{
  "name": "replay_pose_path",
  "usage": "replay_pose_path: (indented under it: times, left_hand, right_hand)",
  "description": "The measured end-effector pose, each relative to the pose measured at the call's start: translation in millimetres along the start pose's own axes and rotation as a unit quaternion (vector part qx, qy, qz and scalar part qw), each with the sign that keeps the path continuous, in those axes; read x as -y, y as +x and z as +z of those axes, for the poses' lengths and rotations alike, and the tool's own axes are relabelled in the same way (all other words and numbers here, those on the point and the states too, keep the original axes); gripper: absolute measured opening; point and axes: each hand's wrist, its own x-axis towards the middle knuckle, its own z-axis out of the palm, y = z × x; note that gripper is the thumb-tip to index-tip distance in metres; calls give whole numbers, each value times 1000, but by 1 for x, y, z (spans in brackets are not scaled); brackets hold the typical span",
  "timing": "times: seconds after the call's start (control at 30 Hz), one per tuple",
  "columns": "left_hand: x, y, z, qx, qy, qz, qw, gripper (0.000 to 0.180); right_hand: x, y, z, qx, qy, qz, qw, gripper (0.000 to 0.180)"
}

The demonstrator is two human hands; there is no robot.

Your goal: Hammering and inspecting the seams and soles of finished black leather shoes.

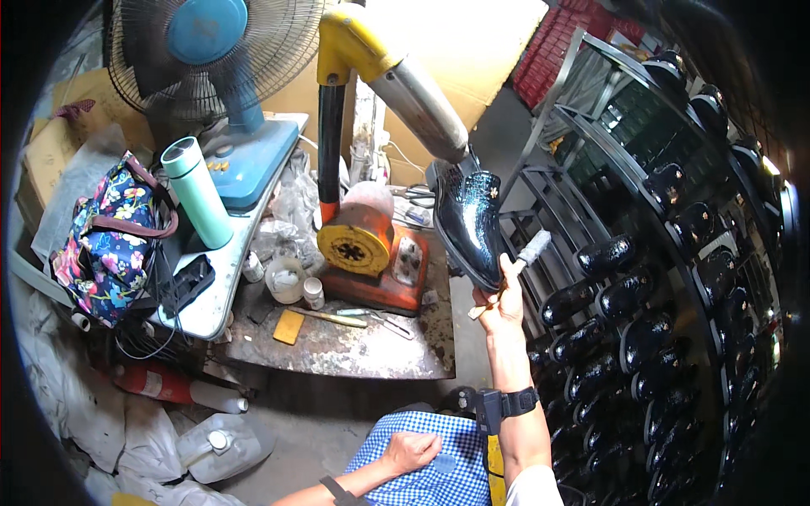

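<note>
Right hand gripping brush beside black shoe; left hand fisted on lap.

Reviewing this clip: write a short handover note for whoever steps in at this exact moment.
Right hand: raised, holding a brush against the glossy black shoe mounted on the stand arm.
Left hand: closed, resting on the lap, holding nothing visible.
Done: many black shoes sit on the rack to the right.
Left: the mounted shoe is in work; how far along cannot be told.

Glossy black shoe, blue-checked cloth
</note>
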Motion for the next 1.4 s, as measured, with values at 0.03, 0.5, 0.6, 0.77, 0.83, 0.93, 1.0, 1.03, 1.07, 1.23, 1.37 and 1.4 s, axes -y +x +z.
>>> replay_pose_path:
  times: [0.03, 0.5, 0.6, 0.77, 0.83, 0.93, 1.0, 1.03, 1.07, 1.23, 1.37, 1.4]
  left_hand:
    - [0, 1, -1, -1, -1, -2, 1000, 28]
    - [8, 1, 0, 14, 32, 24, 999, 25]
    - [7, 1, 5, 26, 25, 34, 999, 24]
    - [3, 4, 8, 28, 17, 34, 999, 25]
    - [0, 3, 7, 27, 23, 39, 999, 25]
    - [-3, 3, 8, 19, 20, 40, 999, 25]
    - [-6, 2, 8, 29, 11, 14, 999, 26]
    - [-6, 2, 7, 28, 16, 12, 999, 26]
    - [-6, 2, 6, 27, 22, 9, 999, 26]
    - [-5, 2, 3, 41, 28, -5, 999, 26]
    - [6, -2, 9, 15, 23, 12, 1000, 25]
    - [6, -1, 9, 16, 22, 13, 1000, 25]
  right_hand:
    - [0, 4, 3, 6, 5, 5, 1000, 16]
    - [-3, -20, -25, 47, 77, 48, 995, 21]
    - [-2, -42, -55, 42, 74, 49, 995, 25]
    - [2, -65, -69, 26, 72, 55, 996, 24]
    - [8, -66, -60, 10, 47, 55, 997, 26]
    - [10, -44, -45, 2, -5, 19, 1000, 22]
    - [10, -26, -33, -5, -16, 16, 1000, 19]
    - [9, -18, -25, -18, -18, 13, 1000, 18]
    - [7, -11, -17, -32, -21, 10, 999, 18]
    - [1, 12, -1, -2, -8, 14, 1000, 19]
    - [-1, 21, 5, 11, 3, 20, 1000, 18]
    - [-1, 23, 4, 17, 4, 18, 1000, 18]
